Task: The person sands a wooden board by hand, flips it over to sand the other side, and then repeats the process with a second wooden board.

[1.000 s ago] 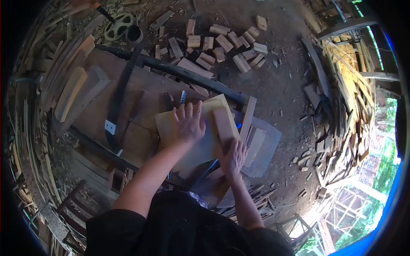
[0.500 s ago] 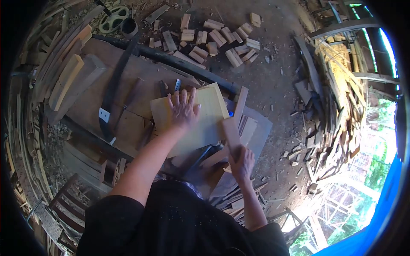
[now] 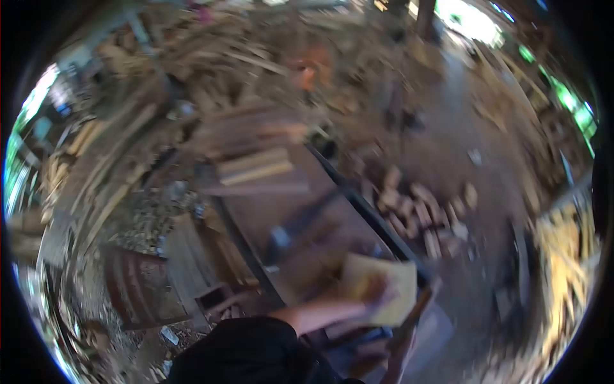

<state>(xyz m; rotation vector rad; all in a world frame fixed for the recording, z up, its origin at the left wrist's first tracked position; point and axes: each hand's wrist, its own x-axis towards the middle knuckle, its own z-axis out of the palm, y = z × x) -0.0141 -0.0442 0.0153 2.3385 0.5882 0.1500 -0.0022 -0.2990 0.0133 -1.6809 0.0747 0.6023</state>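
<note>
The view is heavily smeared by motion. My left hand (image 3: 378, 289) rests over a pale, flat wooden board (image 3: 401, 301) at the near right end of the workbench (image 3: 256, 217); its fingers are too blurred to make out. Along the board's right side runs a narrow brown wooden strip (image 3: 417, 310). Below the board lie a dark tool with blue on it and a blurred piece of wood. My right hand cannot be seen.
Stacked planks (image 3: 256, 168) lie across the bench's far end. Small wood blocks (image 3: 422, 211) are scattered on the ground to its right. A brown slatted piece (image 3: 141, 288) stands at the left. Wood scraps (image 3: 566, 275) are heaped at the far right.
The camera has swung up and to the left, so the bench and board appear lower and further right. My right hand, which was gripping a wooden block, has left the view.
</note>
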